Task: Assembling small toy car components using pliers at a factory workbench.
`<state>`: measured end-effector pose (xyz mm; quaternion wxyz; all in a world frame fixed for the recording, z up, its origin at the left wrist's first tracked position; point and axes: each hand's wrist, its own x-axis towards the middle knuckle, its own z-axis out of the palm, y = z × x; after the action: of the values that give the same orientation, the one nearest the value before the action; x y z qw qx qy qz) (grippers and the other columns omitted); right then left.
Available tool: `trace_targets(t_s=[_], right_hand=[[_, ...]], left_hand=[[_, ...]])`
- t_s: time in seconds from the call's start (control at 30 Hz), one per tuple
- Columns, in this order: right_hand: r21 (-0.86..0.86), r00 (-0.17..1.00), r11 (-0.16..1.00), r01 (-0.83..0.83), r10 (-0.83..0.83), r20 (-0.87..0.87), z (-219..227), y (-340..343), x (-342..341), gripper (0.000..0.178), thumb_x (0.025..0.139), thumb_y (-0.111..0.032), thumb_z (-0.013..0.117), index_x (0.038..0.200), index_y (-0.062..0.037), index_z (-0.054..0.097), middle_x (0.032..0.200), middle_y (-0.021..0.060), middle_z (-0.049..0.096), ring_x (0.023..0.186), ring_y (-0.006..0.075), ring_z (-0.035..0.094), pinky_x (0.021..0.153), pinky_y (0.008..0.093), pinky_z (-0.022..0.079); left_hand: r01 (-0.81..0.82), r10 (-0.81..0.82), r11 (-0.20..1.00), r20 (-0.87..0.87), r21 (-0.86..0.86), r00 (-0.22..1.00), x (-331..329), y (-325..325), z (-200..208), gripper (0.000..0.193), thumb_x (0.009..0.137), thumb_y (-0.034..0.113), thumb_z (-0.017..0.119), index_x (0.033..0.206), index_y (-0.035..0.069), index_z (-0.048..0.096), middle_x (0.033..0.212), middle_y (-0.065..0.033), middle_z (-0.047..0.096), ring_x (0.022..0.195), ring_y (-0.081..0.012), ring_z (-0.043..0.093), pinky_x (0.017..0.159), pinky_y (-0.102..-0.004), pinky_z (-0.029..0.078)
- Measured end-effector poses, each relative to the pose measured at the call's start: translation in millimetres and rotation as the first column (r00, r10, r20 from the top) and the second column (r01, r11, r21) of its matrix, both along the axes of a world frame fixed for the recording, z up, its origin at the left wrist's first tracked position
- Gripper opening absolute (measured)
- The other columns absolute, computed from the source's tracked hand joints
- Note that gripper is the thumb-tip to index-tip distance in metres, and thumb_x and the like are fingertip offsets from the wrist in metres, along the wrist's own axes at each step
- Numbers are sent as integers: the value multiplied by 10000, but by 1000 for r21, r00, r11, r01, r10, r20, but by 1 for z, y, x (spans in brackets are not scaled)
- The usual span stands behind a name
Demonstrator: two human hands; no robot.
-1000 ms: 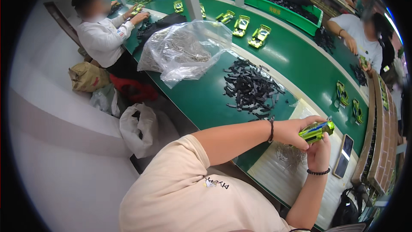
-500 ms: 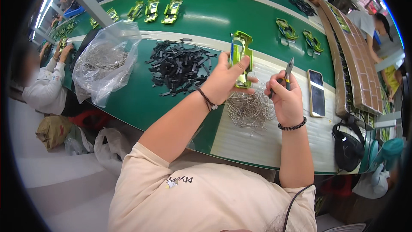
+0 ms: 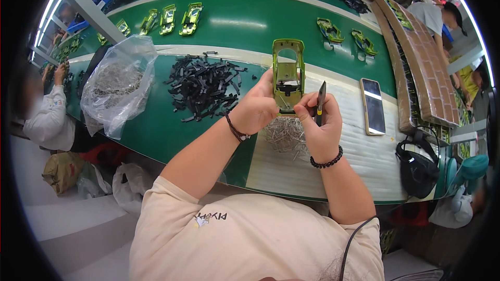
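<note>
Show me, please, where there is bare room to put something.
Pale mat: bare between phone, right forearm and black bag. Green lane: bare between left row and right pair of car shells. Crowded: black strips and plastic bag leftward; metal pins beside the right hand.

Cream short-sleeved shirt (image 3: 260, 244) with a small dark print (image 3: 208, 219); bare left hand (image 3: 258, 105), thin dark bracelet (image 3: 233, 127); bare right hand (image 3: 324, 129), black beaded band (image 3: 327, 164); black cable (image 3: 349, 251) along the shirt's right side.
</note>
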<state>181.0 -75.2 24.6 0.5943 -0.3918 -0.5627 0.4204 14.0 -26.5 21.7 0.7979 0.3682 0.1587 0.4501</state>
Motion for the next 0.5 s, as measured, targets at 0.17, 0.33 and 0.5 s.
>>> trace_targets(t_s=[0.17, 0.33, 0.5], right_hand=[[49, 1000, 999, 23, -23, -12, -1, -3, -3, 228, 883, 49, 669, 964, -55, 484, 911, 28, 589, 770, 86, 480, 716, 221, 412], [72, 1000, 997, -10, 9, 16, 1, -3, -2, 231, 888, 39, 675, 953, -59, 477, 911, 26, 588, 782, 86, 487, 724, 224, 417], [79, 997, 995, 68, -70, 22, -3, -4, -5, 236, 888, 38, 679, 942, -57, 471, 907, 27, 590, 775, 82, 488, 717, 222, 422]], left_hand=[[3, -2, 1000, 30, -14, 1000, -1, -3, 5, 917, 621, -50, 496, 1502, 92, 282, 1476, -134, 415, 1227, -245, 557, 696, -255, 484], [25, -25, 1000, 38, 11, 999, -2, 0, 1, 920, 641, -50, 500, 1512, 97, 241, 1489, -141, 394, 1259, -269, 537, 843, -303, 511], [28, -30, 997, 22, 71, 999, 0, 1, -1, 940, 653, -57, 507, 1526, 104, 196, 1507, -157, 366, 1318, -313, 488, 1082, -409, 402]])
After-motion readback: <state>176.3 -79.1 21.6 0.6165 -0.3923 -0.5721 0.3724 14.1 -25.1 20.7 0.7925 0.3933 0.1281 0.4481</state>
